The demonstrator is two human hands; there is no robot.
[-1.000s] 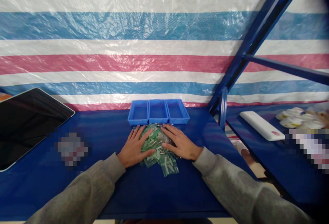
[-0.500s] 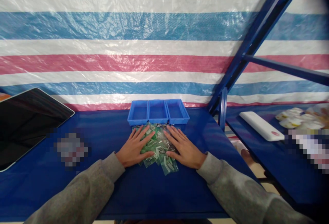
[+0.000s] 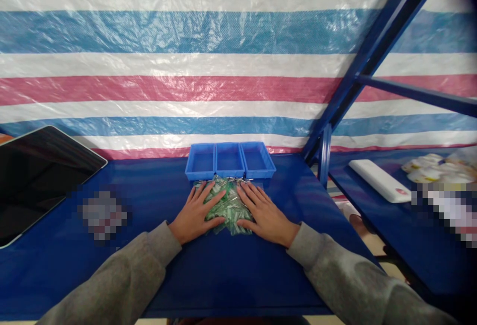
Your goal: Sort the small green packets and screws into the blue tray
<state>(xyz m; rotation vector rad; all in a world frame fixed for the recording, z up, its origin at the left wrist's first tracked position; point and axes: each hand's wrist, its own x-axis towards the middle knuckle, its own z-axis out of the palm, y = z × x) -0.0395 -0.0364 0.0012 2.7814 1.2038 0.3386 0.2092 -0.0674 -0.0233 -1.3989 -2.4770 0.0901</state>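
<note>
A heap of small clear and green plastic bags (image 3: 230, 206) lies on the blue table, with thin pale and metallic pieces showing in it. My left hand (image 3: 196, 213) rests flat on the heap's left side, fingers spread. On the right side my right hand (image 3: 266, 215) lies the same way, palm down with the thumb toward the middle. Just beyond the fingertips stand three blue bins, the left bin (image 3: 200, 172), the middle bin (image 3: 230, 171) and the right bin (image 3: 260, 170), side by side. A few thin metal pieces sit along their front edge. What lies under my palms is hidden.
A dark-screened panel (image 3: 40, 176) lies at the left, near a blurred-out object (image 3: 104, 214). A blue metal frame (image 3: 346, 86) rises at the right. On the neighbouring table (image 3: 372, 215) are a white oblong device (image 3: 380, 181) and white-and-yellow items (image 3: 428, 168). Striped sheeting hangs behind.
The near edge of the heap has drawn in toward the bins, and the bags between my hands are bunched more tightly. Both hands stay spread in nearly the same place.
</note>
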